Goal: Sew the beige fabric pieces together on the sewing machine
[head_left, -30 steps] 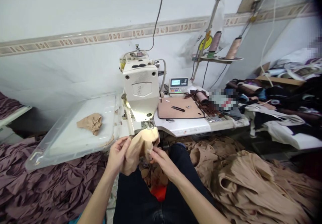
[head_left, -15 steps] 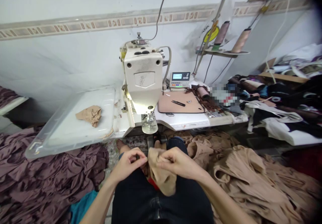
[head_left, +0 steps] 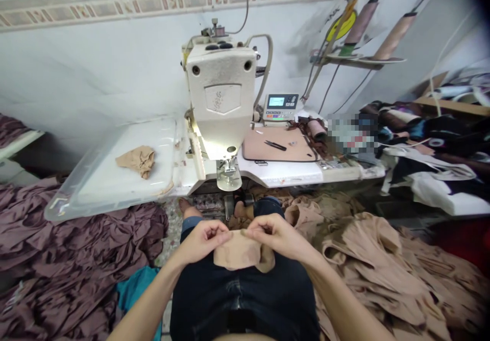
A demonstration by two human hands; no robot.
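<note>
Between my two hands a piece of tan fabric is stretched along its upper edge, hanging over my lap. My left hand pinches its left corner between thumb and fingers. At the other end of that edge, my right hand pinches the cloth the same way. A fold of the fabric droops below my right hand. Just beyond my hands stands a white sewing machine, its lamp lit over the needle area and narrow work arm.
A clear plastic tray lid at left bears a crumpled tan piece. Snips lie on a pinkish mat beside a control panel. Mauve cloth is heaped at left, tan garments at right. Thread cones stand above.
My left hand has taken hold of the tan fabric's edge, which is now spread flat between both hands instead of hanging bunched from the right. The view has tilted down slightly.
</note>
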